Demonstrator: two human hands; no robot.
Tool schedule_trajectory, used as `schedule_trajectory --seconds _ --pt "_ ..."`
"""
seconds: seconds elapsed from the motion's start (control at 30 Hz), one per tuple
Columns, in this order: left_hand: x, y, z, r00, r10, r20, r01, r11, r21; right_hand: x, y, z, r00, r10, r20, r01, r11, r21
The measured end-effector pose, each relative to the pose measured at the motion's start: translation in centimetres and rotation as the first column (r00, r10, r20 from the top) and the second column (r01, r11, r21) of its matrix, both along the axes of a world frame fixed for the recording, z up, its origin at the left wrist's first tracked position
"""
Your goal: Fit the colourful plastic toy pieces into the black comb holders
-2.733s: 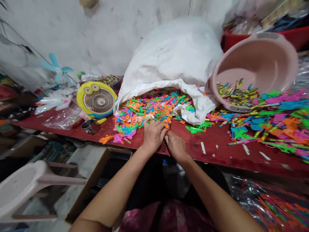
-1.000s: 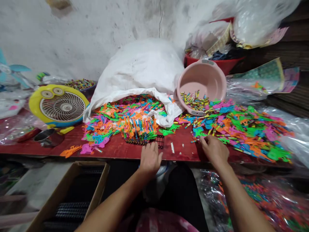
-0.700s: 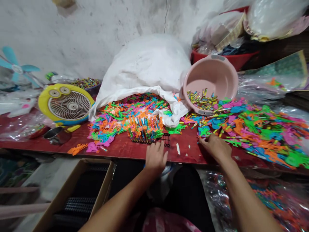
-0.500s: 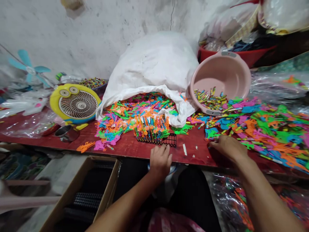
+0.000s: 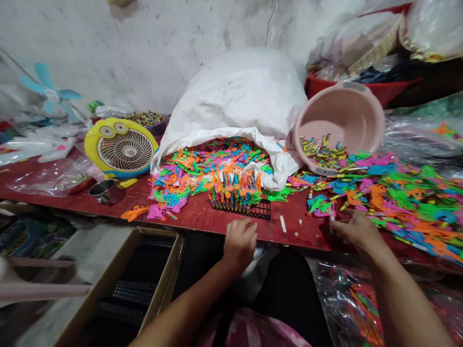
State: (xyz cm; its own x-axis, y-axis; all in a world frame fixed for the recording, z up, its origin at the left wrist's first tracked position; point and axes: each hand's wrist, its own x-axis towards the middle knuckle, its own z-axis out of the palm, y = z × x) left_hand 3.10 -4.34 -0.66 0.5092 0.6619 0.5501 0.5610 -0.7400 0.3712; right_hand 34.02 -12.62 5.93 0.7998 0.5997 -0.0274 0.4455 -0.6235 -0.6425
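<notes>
My left hand (image 5: 239, 243) lies on the front edge of the red table, fingers stretched out and nothing in them. Just beyond it stands a black grid rack (image 5: 261, 209), its left part filled with upright small colourful plastic sticks (image 5: 235, 190) and several holes at its right end bare. At the near edge of a loose pile of colourful plastic pieces (image 5: 408, 193), my right hand (image 5: 356, 229) has its fingers drawn together at a small pale tip. What they pinch is too small to make out. A green and blue piece (image 5: 321, 206) lies just beyond those fingertips.
A big white sack (image 5: 238, 91) spills plastic pieces behind the rack. A tilted pink basin (image 5: 340, 113) holds small yellow-striped tubes. To the left stand a yellow fan (image 5: 125, 147) and a metal cup (image 5: 106, 192). A cardboard box (image 5: 164, 272) of black racks sits below the table edge.
My right hand has shifted slightly right along the edge of the loose pile. My left hand stays by the rack. The whole view has swung a little to the left.
</notes>
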Motion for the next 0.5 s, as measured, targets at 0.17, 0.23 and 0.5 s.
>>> schedule_trajectory --seconds 0.17,0.23,0.5 --pt "-1.0 0.2 -0.5 0.996 0.041 0.079 -0.041 0.999 0.002 -1.7 -1.4 0.2 0.832 0.118 -0.542 0.027 0.967 0.252" --pt "-0.9 0.3 -0.5 0.995 0.036 0.092 -0.037 0.999 0.01 -2.9 -1.0 0.0 0.811 0.139 -0.569 0.046 0.953 0.299" --pt "-2.4 2.8 0.8 0.845 0.308 0.437 -0.338 0.941 -0.01 -10.0 3.0 -0.7 0.743 0.368 -0.56 0.049 0.803 0.594"
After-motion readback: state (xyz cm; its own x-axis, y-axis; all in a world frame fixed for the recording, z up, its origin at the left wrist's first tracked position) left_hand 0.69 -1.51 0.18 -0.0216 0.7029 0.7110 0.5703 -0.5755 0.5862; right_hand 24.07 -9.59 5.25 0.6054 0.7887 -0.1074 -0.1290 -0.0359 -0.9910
